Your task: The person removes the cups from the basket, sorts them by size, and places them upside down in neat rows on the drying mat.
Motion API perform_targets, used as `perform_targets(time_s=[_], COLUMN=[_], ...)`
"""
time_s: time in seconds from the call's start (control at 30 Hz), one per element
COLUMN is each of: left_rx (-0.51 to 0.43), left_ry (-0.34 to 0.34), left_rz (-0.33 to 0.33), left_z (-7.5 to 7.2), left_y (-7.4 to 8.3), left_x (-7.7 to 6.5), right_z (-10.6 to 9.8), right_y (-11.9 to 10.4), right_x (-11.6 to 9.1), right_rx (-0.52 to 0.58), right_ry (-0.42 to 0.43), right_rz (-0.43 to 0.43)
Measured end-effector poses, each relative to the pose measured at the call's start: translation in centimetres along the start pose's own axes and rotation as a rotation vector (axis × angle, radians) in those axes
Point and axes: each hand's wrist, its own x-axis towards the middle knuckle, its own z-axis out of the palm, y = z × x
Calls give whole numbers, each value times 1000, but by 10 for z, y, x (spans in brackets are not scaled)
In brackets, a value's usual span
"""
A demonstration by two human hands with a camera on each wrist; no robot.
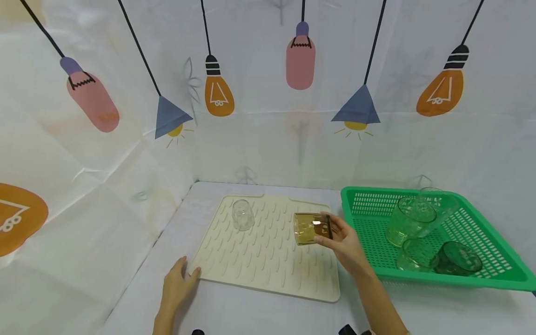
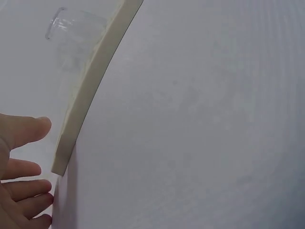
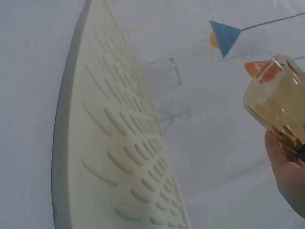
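Over mat [image 1: 268,263]: right hand [image 1: 346,242] grips amber glass [image 1: 307,229]; smooth, could slip.
Left hand [image 1: 177,283]: fingers loose; nudge could shift mat.

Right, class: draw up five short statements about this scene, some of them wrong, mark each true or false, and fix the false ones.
1. The right grip holds an amber glass. True.
2. The green basket is empty. False: it holds several glasses.
3. A clear glass is on the mat. True.
4. The left grip holds a glass. False: it is at the mat's corner.
5. In the head view, the basket is right of the mat. True.
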Motion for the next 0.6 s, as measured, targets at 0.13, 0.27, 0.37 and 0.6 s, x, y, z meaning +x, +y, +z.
perform_targets(time_s=[0.13, 0.27, 0.37, 0.6], left_rx=[27, 42, 28, 23], left_ry=[-53, -73, -50, -54], left_rz=[-30, 37, 126, 133], left_z=[-1, 4, 8, 11], left_y=[-3, -11, -16, -16], left_x=[0, 1, 1, 0], right_z=[2, 4, 6, 13], right_y=[3, 5, 7, 15], right_x=[5, 10, 15, 30], right_rx=[-3, -12, -3, -34], right_ry=[3, -6, -20, -22], right_rz=[12, 11, 12, 52])
